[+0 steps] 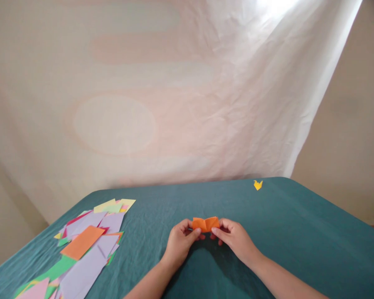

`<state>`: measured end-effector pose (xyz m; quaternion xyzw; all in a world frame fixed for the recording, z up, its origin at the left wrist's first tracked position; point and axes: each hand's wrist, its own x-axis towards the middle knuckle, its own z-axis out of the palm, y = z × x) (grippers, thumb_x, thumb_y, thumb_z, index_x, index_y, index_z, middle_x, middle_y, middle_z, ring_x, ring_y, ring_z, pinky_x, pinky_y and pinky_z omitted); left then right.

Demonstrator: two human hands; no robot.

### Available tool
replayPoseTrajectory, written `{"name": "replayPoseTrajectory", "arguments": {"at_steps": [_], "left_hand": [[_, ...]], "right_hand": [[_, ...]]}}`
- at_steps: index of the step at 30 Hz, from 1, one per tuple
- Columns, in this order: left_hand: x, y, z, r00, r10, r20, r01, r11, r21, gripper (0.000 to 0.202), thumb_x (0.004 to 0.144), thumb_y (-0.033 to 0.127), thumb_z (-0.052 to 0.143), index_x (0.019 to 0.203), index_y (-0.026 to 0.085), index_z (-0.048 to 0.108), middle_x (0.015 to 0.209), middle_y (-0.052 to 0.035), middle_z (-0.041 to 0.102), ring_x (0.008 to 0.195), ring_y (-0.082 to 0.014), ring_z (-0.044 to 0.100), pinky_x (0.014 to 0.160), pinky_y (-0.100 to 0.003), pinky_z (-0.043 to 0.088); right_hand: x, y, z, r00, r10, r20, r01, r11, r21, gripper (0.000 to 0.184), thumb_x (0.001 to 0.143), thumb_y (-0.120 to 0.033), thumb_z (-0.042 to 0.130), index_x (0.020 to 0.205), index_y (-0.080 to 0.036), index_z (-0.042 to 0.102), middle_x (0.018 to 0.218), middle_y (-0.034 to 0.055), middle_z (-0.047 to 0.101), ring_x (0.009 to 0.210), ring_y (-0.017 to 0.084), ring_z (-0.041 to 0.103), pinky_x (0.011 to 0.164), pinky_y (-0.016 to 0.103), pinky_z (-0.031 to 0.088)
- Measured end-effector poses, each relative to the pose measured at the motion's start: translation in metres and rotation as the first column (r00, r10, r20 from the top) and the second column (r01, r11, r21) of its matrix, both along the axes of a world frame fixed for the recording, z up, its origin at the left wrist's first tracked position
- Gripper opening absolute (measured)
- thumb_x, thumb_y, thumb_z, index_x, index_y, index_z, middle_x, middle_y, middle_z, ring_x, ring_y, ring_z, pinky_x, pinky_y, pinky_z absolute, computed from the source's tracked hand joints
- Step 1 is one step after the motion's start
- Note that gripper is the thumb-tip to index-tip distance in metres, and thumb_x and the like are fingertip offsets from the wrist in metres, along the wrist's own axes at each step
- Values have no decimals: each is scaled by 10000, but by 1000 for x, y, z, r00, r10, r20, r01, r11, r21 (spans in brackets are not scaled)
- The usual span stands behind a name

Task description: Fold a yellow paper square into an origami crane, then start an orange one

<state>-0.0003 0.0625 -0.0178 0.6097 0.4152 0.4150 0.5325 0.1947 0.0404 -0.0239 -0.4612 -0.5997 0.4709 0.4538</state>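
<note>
A small folded orange paper piece (206, 224) is held just above the teal tablecloth (293, 232) near the table's middle. My left hand (180, 243) pinches its left end with thumb and fingers. My right hand (233, 236) pinches its right end the same way. Both hands are closed on the paper, which has a crease dipping at its centre.
A loose spread of coloured paper sheets (84, 245), lilac, orange, green, yellow and pink, covers the table's left side. A small folded yellow paper figure (257, 185) sits at the far right edge. A wrinkled white sheet (174, 91) hangs behind the table.
</note>
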Motion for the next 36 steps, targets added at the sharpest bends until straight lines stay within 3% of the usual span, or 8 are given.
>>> {"name": "replayPoseTrajectory", "arguments": {"at_steps": [13, 19, 21, 24, 27, 30, 32, 36], "left_hand": [[5, -1, 0, 999, -33, 41, 33, 999, 13, 200, 728, 310, 673, 803, 131, 625, 724, -30, 695, 635, -155, 637, 638, -249, 479], [6, 1, -1, 997, -15, 74, 15, 1000, 5, 133, 720, 210, 634, 829, 132, 631, 769, -33, 702, 632, -158, 641, 627, -254, 483], [5, 1, -4, 997, -29, 66, 28, 999, 16, 109, 729, 184, 610, 826, 137, 630, 762, -29, 701, 645, -159, 640, 646, -259, 488], [3, 0, -6, 999, -42, 13, 41, 998, 53, 96, 746, 165, 581, 820, 141, 637, 743, -26, 697, 672, -163, 643, 675, -260, 484], [2, -1, -5, 1000, -12, -25, 14, 996, 86, 249, 758, 166, 574, 1003, 152, 613, 728, -12, 693, 678, -165, 651, 689, -260, 479], [2, 0, -3, 999, 53, -5, -53, 997, 56, 545, 766, 201, 591, 1282, 173, 416, 712, 7, 700, 672, -174, 666, 689, -274, 486], [2, 1, -3, 998, 64, -3, -64, 998, 15, 497, 768, 246, 605, 1233, 150, 457, 721, -14, 712, 681, -186, 672, 671, -271, 486], [1, 6, -6, 1000, 6, -6, -6, 998, -60, 226, 750, 311, 628, 862, 115, 637, 737, -64, 720, 654, -182, 664, 600, -243, 464]], "right_hand": [[-5, -1, 3, 999, 33, -11, -33, 999, -26, 315, 795, -439, 590, 907, -148, 634, 755, 42, 679, 671, 183, 626, 537, 250, 445], [-6, 4, -9, 980, -63, -187, 58, 998, -31, 430, 786, -462, 601, 1080, -185, 455, 835, 41, 668, 649, 175, 643, 480, 239, 452], [-6, 4, -8, 974, -47, -223, 36, 998, -54, 530, 770, -442, 627, 1173, -191, 389, 890, 52, 667, 661, 173, 645, 474, 236, 454], [-6, 2, -4, 984, 33, -174, -43, 998, -54, 439, 783, -403, 622, 1122, -173, 463, 870, 53, 676, 692, 168, 636, 485, 219, 444], [-7, 1, -2, 995, 35, -98, -39, 998, -39, 292, 803, -373, 594, 1003, -170, 536, 852, 45, 679, 686, 157, 625, 475, 205, 423], [-8, 0, -4, 1000, -6, -27, 5, 999, -42, 236, 810, -362, 571, 925, -156, 574, 745, 23, 653, 610, 138, 594, 450, 201, 399], [-8, 1, -5, 1000, -30, 5, 30, 998, -46, 234, 812, -359, 562, 907, -148, 589, 671, 6, 621, 559, 127, 566, 440, 202, 389], [-7, 2, -6, 998, -61, 11, 62, 997, -47, 232, 806, -372, 568, 842, -145, 594, 665, 6, 612, 527, 116, 546, 442, 207, 387]]}}
